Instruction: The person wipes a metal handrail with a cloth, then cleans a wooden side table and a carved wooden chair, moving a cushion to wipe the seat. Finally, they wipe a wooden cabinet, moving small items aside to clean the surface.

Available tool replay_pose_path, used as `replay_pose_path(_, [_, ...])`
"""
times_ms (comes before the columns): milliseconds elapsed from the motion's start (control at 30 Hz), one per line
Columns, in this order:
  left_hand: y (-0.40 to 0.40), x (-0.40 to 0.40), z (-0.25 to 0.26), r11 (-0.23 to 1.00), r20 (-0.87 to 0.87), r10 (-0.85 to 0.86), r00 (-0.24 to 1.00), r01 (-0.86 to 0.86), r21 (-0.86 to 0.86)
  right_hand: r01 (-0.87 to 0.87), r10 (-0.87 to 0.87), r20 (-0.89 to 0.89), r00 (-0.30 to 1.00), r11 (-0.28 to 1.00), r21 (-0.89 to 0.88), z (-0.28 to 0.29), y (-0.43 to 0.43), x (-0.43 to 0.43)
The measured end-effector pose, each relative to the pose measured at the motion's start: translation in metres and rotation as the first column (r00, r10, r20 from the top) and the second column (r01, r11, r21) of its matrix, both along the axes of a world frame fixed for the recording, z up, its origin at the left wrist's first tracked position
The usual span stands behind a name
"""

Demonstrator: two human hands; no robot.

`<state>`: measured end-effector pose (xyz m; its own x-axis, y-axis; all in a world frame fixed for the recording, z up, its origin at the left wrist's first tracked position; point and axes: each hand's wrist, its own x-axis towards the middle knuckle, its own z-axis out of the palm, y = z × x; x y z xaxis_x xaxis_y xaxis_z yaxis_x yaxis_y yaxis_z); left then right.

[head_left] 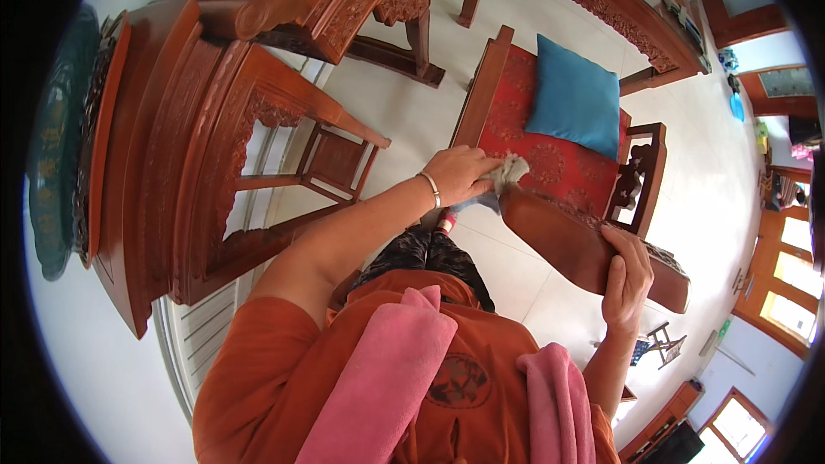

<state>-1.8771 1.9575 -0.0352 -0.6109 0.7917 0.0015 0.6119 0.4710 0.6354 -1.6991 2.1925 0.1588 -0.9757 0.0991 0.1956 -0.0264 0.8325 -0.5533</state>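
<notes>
My left hand point(457, 175), with a bracelet at its wrist, pinches a crumpled pale cloth point(514, 169). The cloth is at the near end of a broad, curved wooden armrest point(557, 238) of a carved chair. Farther along that armrest, my right hand point(628, 274) grips its edge with bent fingers. Beyond the armrest is the chair's red patterned seat cushion point(551, 164), and a blue square pillow point(575, 98) lies on it. The cloth hides part of the armrest's end.
To the left stands a carved wooden cabinet point(187, 142) bearing a dark green ornament point(58, 142). A carved table point(599, 3) is beyond the chair. Pale tiles cover the floor point(535, 283). A small folding stool point(667, 343) stands at right. A pink towel point(380, 380) hangs over my shirt.
</notes>
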Motion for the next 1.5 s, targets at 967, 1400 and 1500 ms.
replay_pose_path(967, [-0.008,-0.091,-0.12,0.863,-0.081,-0.503,0.861,0.494,-0.105,0.111,-0.111,-0.011,0.994,0.994,0.002,-0.006,0.001,-0.009])
replay_pose_path(1400, [0.052,-0.124,-0.132,0.969,-0.234,-0.242,0.942,0.225,-0.099,0.441,-0.425,0.124,0.897,0.881,-0.171,-0.006,-0.005,-0.014])
replay_pose_path(1500, [0.082,-0.155,-0.138,0.99,-0.288,-0.14,0.947,0.131,-0.051,0.435,-0.425,0.093,0.9,0.888,-0.148,-0.009,-0.004,-0.014])
